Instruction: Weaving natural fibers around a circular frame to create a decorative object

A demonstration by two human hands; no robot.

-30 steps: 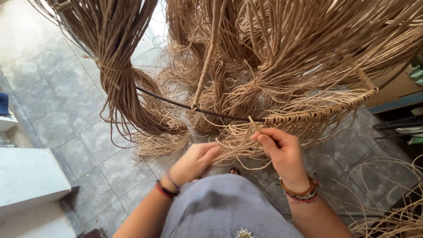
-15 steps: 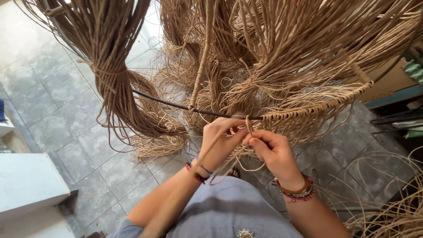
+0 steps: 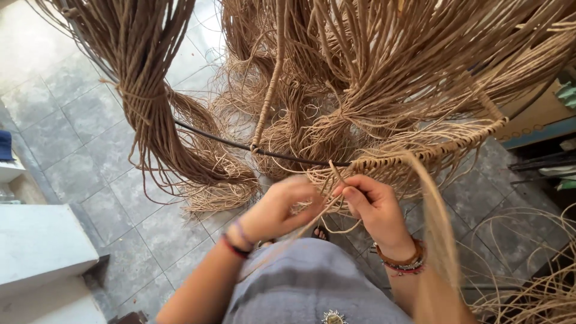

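Both hands work close together just below the dark metal rod (image 3: 288, 155), where the woven edge (image 3: 432, 153) of tan cord ends. The right hand (image 3: 375, 207) pinches a cord (image 3: 336, 174) between thumb and fingers, holding it taut up against the rod so the weave stays tight. The left hand (image 3: 282, 207) is blurred; its fingers curl around loose strands beside the right, though I cannot tell how firmly. Thick bundles of cord (image 3: 150, 108) hang far and left, tied off to keep them out of the way above the grey tiled floor (image 3: 72, 138).
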